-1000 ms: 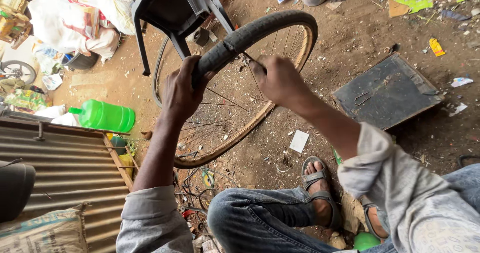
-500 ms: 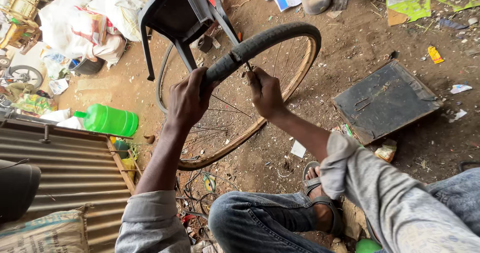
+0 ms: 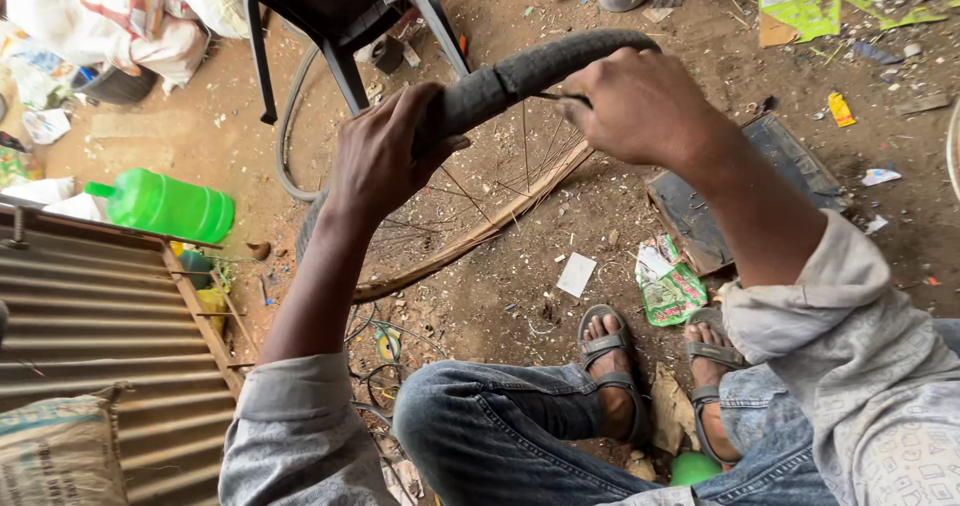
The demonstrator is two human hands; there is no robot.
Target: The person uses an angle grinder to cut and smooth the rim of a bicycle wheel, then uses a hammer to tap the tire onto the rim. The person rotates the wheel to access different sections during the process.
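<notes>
A spoked bicycle wheel (image 3: 470, 236) with a rusty rim stands upright on the dirt in front of me, a black tyre (image 3: 530, 71) over its top. My left hand (image 3: 385, 156) wraps around the tyre on the left side. My right hand (image 3: 640, 106) closes on the tyre's edge further right, pinching a thin dark tool or spoke by the rim. My jeans-clad knees and sandalled feet (image 3: 610, 366) are below the wheel.
A black plastic chair (image 3: 340, 16) stands behind the wheel. A green plastic jug (image 3: 165, 204) lies at left above a corrugated metal sheet (image 3: 90, 336). A dark flat board (image 3: 730, 196) lies at right, with a green wrapper (image 3: 668, 288) and scattered litter on the dirt.
The view has closed in on the wheel. My right hand slid along the tyre's top edge and now grips it more firmly; my left hand kept its hold.
</notes>
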